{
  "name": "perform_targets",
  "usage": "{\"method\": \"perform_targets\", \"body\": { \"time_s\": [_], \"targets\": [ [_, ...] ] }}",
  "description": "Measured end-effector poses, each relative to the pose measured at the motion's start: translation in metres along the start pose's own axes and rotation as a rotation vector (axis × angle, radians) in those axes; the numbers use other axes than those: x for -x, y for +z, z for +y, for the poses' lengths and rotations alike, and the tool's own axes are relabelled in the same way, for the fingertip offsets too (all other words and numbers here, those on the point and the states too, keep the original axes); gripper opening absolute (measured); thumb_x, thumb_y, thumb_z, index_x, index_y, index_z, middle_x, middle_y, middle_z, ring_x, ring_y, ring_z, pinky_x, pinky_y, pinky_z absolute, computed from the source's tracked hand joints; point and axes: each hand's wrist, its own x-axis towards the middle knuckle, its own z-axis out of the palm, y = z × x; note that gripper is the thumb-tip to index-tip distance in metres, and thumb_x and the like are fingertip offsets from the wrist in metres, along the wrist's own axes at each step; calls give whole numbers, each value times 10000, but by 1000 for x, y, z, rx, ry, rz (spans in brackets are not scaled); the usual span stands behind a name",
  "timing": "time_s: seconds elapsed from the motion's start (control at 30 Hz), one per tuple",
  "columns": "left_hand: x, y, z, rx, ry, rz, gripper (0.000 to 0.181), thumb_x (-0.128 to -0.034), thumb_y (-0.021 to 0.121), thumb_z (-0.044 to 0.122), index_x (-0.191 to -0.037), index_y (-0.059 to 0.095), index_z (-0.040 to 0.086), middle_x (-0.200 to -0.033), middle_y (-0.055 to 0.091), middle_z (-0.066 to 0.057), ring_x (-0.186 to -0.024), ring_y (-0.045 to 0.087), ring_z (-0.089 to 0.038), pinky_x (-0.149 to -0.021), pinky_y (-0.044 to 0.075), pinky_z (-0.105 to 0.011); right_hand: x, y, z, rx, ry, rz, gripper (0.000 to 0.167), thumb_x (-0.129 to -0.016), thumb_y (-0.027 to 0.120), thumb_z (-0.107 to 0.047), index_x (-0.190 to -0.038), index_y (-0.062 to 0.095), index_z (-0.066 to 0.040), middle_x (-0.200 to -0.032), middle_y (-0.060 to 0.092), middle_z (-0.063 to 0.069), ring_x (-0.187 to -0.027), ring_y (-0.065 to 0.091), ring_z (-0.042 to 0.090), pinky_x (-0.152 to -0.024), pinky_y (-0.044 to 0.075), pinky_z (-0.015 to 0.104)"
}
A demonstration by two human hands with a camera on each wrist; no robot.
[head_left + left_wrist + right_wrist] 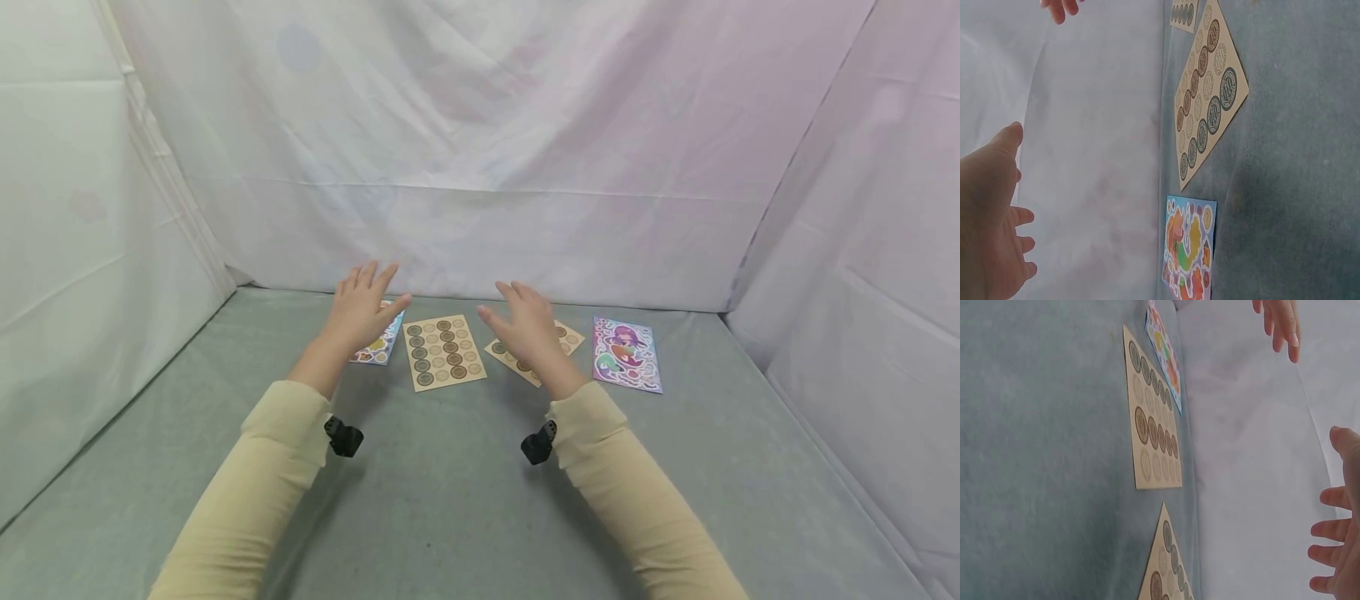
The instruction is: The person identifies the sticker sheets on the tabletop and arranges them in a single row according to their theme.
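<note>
My left hand (358, 315) hovers above the cloth with its fingers spread, holding nothing. Beneath it lies a blue sticker sheet (1189, 250) with colourful shapes, partly hidden by the hand in the head view. Just right of that is a tan sheet of round seal stickers (446, 353), in dark and pale columns. A second tan sheet of round stickers (572, 337) lies turned at an angle, partly covered by my right hand (528, 327), which is also raised, fingers extended, with nothing in it. At the far right rests a purple-blue sticker sheet (627, 354) with mermaid-like figures.
A grey-green cloth (435, 500) covers the flat surface. White curtains (480, 150) hang behind and on both sides, meeting the surface at its edges. A small black camera (345, 437) is strapped at the left wrist, another (538, 442) at the right.
</note>
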Motion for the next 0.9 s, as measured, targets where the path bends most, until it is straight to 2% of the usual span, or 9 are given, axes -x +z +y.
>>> {"method": "perform_targets", "body": {
  "time_s": [0.3,0.47,0.77,0.9],
  "targets": [
    [10,1,-9,31,-4,17,693,-996,400,488,-1537,183,114,-1564,80,-224,-1416,-9,-423,-1116,-4,-568,5,17,-13,-55,7,10,637,-964,473,-506,-1474,375,-136,-1511,318,135,-1382,269,320,-1116,177,524],
    [17,4,-16,48,-6,41,677,-997,423,449,-1524,209,84,-1553,110,-240,-1411,11,-439,-1114,2,-576,8,27,-22,-115,-25,29,610,-956,525,-452,-1449,413,-110,-1482,365,142,-1362,305,327,-1105,222,507],
    [29,10,-32,107,2,115,664,-994,448,425,-1499,260,37,-1514,196,-285,-1382,100,-486,-1101,54,-604,12,45,-34,-165,-39,34,619,-954,499,-493,-1430,437,-102,-1457,411,93,-1350,341,276,-1101,263,445],
    [33,12,-38,133,-10,115,676,-993,449,432,-1497,258,25,-1507,218,-278,-1384,112,-473,-1104,56,-595,13,53,-37,-209,-36,28,590,-951,534,-445,-1417,454,-93,-1440,432,97,-1341,358,281,-1092,280,454]
  ]
}}
